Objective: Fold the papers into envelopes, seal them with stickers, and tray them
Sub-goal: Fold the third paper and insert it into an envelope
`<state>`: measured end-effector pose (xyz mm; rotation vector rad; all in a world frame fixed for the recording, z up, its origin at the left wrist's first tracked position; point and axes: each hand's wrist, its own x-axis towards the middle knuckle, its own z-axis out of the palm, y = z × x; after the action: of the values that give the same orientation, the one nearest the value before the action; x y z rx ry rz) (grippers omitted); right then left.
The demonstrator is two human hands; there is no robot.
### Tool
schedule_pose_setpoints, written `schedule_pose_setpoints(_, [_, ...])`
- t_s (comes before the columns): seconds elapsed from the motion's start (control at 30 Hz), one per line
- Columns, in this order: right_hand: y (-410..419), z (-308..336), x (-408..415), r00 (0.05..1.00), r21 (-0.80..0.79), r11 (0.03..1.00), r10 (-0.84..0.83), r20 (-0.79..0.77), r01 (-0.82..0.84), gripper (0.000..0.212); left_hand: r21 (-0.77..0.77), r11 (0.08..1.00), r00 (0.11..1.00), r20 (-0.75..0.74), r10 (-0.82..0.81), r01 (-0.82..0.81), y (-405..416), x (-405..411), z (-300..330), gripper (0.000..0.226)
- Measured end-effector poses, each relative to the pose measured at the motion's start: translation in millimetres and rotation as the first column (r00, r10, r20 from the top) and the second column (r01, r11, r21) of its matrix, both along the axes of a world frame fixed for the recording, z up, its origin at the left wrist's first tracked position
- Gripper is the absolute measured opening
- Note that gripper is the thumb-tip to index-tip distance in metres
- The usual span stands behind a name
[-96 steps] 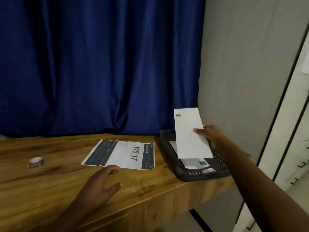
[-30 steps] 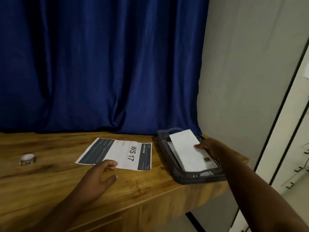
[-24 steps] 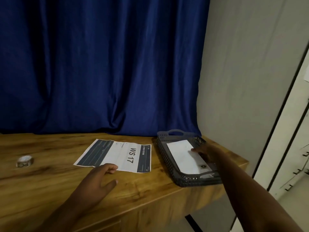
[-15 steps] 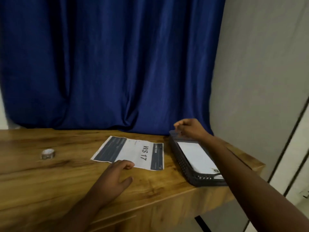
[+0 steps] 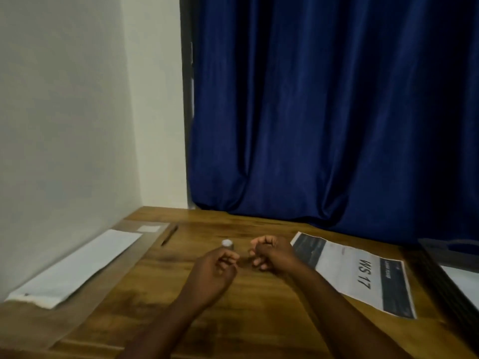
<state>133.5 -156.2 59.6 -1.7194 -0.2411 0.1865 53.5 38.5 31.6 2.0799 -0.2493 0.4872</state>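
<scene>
Your left hand sits just short of the sticker roll, fingers curled, holding nothing. Your right hand is loosely curled too, empty, beside the printed paper.

Right hand off the tray, envelope left inside. Both hands now mid-table beside sticker roll; left hand away from printed sheet. View swung left.

White papers flat at left, sticker roll upright mid-table, dark tray right
</scene>
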Motion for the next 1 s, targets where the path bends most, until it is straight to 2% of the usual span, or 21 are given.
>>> schedule_pose_setpoints(0.1, [14.7,-14.7,13.4,1.0,-0.07,0.998,0.004,0.031,-0.002,0.014,0.051,0.995,0.994,-0.057,0.094,-0.091,33.5,13.4,2.1,0.016])
schedule_pose_setpoints(0.17, [14.7,-23.4,19.2,0.998,-0.101,0.995,0.008,0.064,-0.001,0.013,0.059,0.994,0.984,-0.143,0.103,-0.095,42.0,28.0,0.6,0.028])
schedule_pose_setpoints(0.23, [11.5,-29.1,23.1,0.996,-0.095,0.995,0.021,0.087,-0.013,0.013,0.091,0.993,0.98,-0.18,0.086,-0.071,42.0,46.6,1.6,0.039])
schedule_pose_setpoints(0.37, [6.7,-34.8,25.6,0.989,-0.078,0.994,0.08,0.121,-0.071,0.012,0.3,0.952,0.983,-0.185,-0.008,0.065,29.9,83.9,11.3,0.069])
schedule_pose_setpoints(0.43, [6.6,-37.7,28.9,0.988,-0.088,0.994,0.082,0.135,-0.07,0.011,0.31,0.948,0.987,-0.16,-0.015,0.065,23.3,98.1,9.2,0.066])
schedule_pose_setpoints(0.57, [7.5,-37.7,31.7,0.983,-0.122,0.991,0.083,0.163,-0.063,0.014,0.356,0.934,0.994,-0.092,0.054,-0.017,18.0,108.8,-7.4,0.043])
schedule_pose_setpoints(0.67, [4.5,-33.7,31.4,0.968,-0.178,0.982,-0.022,0.248,0.068,0.013,0.38,0.917,0.991,-0.015,0.132,-0.117,29.3,107.9,-10.4,0.038])
schedule_pose_setpoints(0.73, [-5.5,-29.4,31.1,0.908,-0.305,0.909,-0.151,0.391,0.283,0.01,0.391,0.899,0.977,0.004,0.212,-0.196,39.6,106.3,-10.2,0.035])
schedule_pose_setpoints(0.8, [-21.1,-25.9,31.1,0.808,-0.483,0.7,-0.233,0.541,0.526,0.01,0.379,0.893,0.964,-0.004,0.265,-0.243,46.9,104.9,-10.4,0.034])
schedule_pose_setpoints(0.83, [-28.9,-25.5,31.4,0.784,-0.564,0.573,-0.258,0.565,0.595,0.02,0.368,0.895,0.961,-0.011,0.276,-0.252,48.3,104.5,-10.4,0.036])
schedule_pose_setpoints(0.9, [-40.2,-27.1,31.2,0.821,-0.711,0.412,-0.305,0.482,0.57,0.047,0.375,0.887,0.955,-0.005,0.295,-0.272,47.0,102.0,-9.1,0.045])
schedule_pose_setpoints(0.93, [-42.0,-28.9,29.9,0.847,-0.76,0.379,-0.309,0.433,0.528,0.053,0.384,0.876,0.951,0.019,0.308,-0.291,44.6,99.9,-7.5,0.051])
schedule_pose_setpoints(1.0, [-37.9,-32.1,24.9,0.878,-0.799,0.369,-0.259,0.402,0.475,0.053,0.358,0.875,0.946,0.12,0.303,-0.326,37.0,93.4,-3.6,0.053])
